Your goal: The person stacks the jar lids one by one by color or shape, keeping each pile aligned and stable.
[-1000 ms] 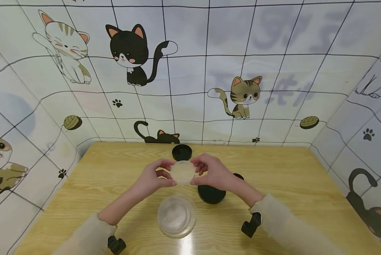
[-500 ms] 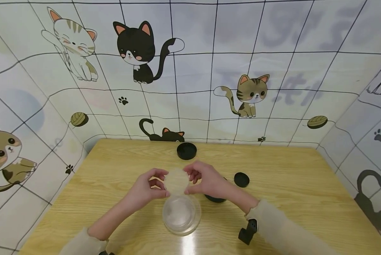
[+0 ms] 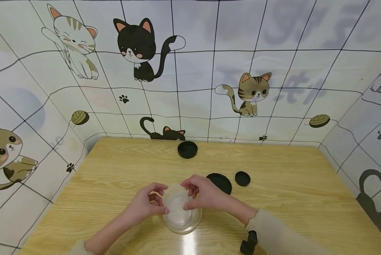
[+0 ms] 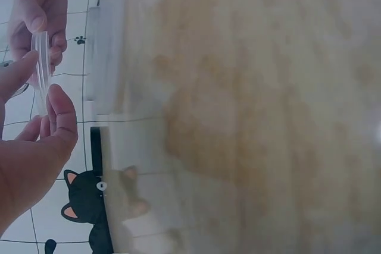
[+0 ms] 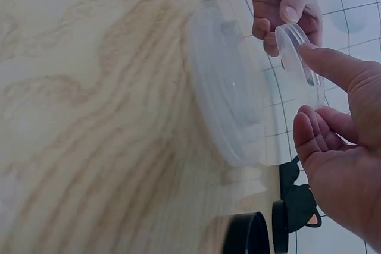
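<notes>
A small clear round dish (image 3: 173,192) with a shallow rim is held by its edges between both hands. My left hand (image 3: 145,203) pinches its left side with thumb and fingers. On its right side, my right hand (image 3: 206,194) pinches it the same way. Just beneath are larger clear round dishes (image 3: 184,230), nested or stacked on the table. The right wrist view shows the small dish (image 5: 292,66) tilted and apart from the stacked dishes (image 5: 220,99). In the left wrist view the small dish (image 4: 41,69) appears edge-on.
A black round shallow lid (image 3: 187,149) lies near the back edge of the wooden table (image 3: 123,159). Right of the hands are a larger black disc (image 3: 221,183), partly covered by the right hand, and a small black disc (image 3: 242,179). A cat-printed cloth surrounds the table.
Both hands have brought the small clear dish down and nearer, from beyond the stacked dishes to over them. The larger black disc shows more now. The head view has shifted slightly.
</notes>
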`<control>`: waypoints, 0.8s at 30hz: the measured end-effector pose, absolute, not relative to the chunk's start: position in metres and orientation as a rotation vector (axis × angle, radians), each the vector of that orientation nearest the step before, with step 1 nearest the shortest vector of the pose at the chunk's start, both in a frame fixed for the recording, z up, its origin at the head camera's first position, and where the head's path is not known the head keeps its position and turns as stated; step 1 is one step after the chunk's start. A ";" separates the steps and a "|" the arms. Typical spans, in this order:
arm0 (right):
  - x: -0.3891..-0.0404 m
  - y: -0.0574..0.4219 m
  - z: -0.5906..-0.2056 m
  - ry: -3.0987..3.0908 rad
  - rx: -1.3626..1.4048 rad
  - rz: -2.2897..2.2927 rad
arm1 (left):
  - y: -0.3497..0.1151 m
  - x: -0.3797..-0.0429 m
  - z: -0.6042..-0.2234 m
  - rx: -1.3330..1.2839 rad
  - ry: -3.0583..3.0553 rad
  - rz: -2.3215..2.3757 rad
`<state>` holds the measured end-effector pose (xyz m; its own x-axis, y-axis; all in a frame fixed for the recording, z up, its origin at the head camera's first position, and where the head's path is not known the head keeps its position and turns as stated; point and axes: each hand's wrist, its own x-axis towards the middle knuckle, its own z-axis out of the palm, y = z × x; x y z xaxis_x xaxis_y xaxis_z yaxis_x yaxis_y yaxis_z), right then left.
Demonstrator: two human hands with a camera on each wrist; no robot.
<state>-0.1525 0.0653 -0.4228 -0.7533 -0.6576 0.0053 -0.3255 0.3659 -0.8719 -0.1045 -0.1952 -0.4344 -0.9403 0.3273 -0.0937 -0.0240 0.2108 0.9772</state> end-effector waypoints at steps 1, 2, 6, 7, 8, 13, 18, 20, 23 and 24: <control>-0.151 0.065 -0.425 2.282 -0.856 -1.339 | -0.195 -0.103 -0.436 0.288 2.209 1.789; -0.150 0.065 -0.427 2.281 -0.854 -1.331 | -0.195 -0.102 -0.438 0.290 2.204 1.788; -0.147 0.065 -0.433 2.269 -0.840 -1.314 | -0.195 -0.097 -0.444 0.297 2.204 1.781; -0.146 0.066 -0.434 2.269 -0.843 -1.310 | -0.194 -0.096 -0.445 0.301 2.206 1.780; -0.145 0.066 -0.436 2.270 -0.845 -1.305 | -0.194 -0.096 -0.446 0.306 2.208 1.777; -0.143 0.067 -0.442 2.274 -0.884 -1.284 | -0.192 -0.093 -0.450 0.346 2.257 1.732; -0.142 0.066 -0.447 2.285 -0.942 -1.253 | -0.193 -0.093 -0.453 0.374 2.292 1.682; -0.142 0.066 -0.448 2.291 -0.953 -1.243 | -0.193 -0.092 -0.453 0.387 2.314 1.660; -0.142 0.067 -0.448 2.300 -0.957 -1.227 | -0.192 -0.092 -0.453 0.399 2.349 1.636; -0.142 0.067 -0.447 2.300 -0.955 -1.225 | -0.192 -0.092 -0.452 0.400 2.358 1.629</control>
